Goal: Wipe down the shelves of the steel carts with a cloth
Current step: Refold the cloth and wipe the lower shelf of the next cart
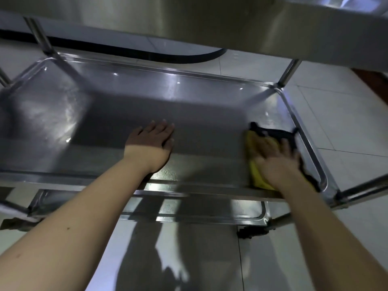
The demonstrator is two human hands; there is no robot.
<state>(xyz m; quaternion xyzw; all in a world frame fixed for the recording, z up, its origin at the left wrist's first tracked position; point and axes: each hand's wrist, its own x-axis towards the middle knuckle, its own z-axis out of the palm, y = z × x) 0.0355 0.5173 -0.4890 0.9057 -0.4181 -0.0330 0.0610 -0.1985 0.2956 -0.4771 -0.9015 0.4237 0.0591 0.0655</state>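
Right hand (275, 158) pressing flat on yellow cloth (255, 175), 4 o'clock on middle shelf (126, 106); left hand (151, 141) bracing open-palmed at centre. Lower shelf (210, 211) probably awaiting wiping.

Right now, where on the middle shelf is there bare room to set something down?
The widest bare patch is the back half of the shelf, from the far rim to the left hand. A smaller one lies between that flat hand and the cloth. The right end is crowded: the right hand presses the cloth beside the rim.
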